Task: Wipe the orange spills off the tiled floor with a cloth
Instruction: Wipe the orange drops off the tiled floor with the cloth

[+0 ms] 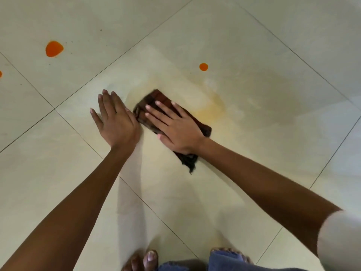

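A dark brown cloth (154, 98) lies folded on the pale tiled floor (254, 55). My right hand (175, 128) presses flat on the cloth, fingers spread. My left hand (115, 118) rests flat on the bare tile just left of the cloth, its edge touching the cloth. A faint yellow-orange smear (211, 108) spreads to the right of the cloth. A large orange spill (54, 48) sits at the far left, a small round one (203, 66) beyond the cloth, and a sliver of another (0, 73) at the left edge.
My bare toes (150, 258) and a blue trouser hem (222, 259) show at the bottom edge. Dark grout lines (78, 132) cross the floor diagonally. Tiny dark specks (71, 53) dot the tile near the large spill.
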